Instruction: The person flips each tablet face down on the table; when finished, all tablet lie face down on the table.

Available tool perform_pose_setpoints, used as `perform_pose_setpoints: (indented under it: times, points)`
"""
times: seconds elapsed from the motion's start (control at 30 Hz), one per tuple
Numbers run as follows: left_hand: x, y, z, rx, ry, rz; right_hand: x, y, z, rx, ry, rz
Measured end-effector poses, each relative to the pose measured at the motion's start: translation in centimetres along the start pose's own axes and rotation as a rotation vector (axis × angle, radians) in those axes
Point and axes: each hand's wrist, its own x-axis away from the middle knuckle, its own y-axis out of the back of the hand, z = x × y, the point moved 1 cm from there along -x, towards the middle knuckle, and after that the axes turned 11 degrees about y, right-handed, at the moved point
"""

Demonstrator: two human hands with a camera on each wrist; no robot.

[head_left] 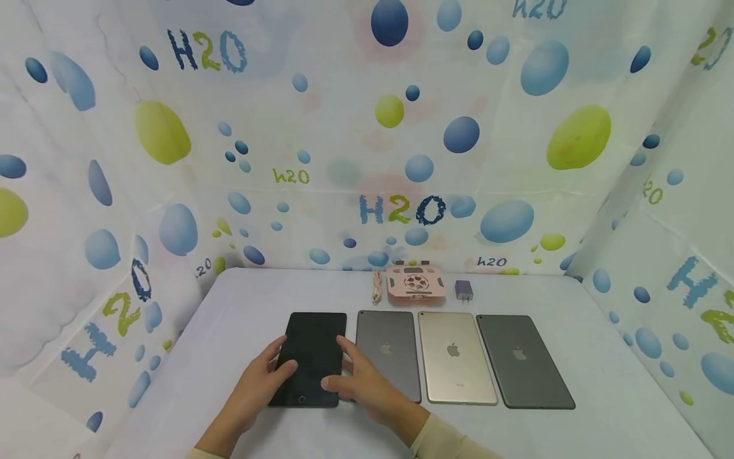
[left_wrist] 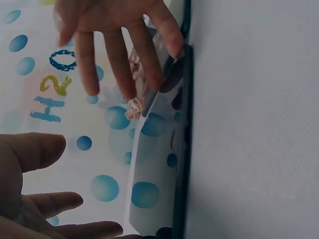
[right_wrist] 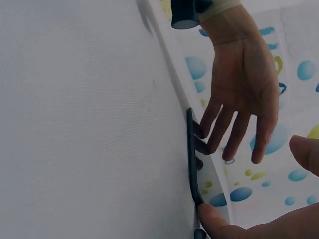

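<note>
A black tablet lies screen up at the left of a row of tablets, its home button toward me. My left hand is at its left side, with the thumb over the screen. My right hand is at its right side, thumb above the lower right of the screen. In the left wrist view, the right hand has its fingers extended. The left hand shows loosely straight fingers in the right wrist view, their tips near the tablet. A right fingertip meets the tablet's edge there.
To the right lie a grey tablet, a gold tablet and a dark grey tablet, backs up. Behind them are a coiled cable, a pink box-like object and a purple plug adapter. A bubble-print curtain surrounds the white table.
</note>
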Motion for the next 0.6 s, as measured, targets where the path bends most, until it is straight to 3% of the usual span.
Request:
perform_pose_setpoints:
  times: [0.33, 0.6]
  points:
    - [0.3, -0.6, -0.6, -0.025, -0.055, 0.035, 0.0, -0.1, -1.2, -0.049, 0.030, -0.047]
    - [0.4, -1.1, -0.9, 0.008, -0.061, 0.053, -0.3, -1.0, -1.1, -0.214, 0.098, -0.042]
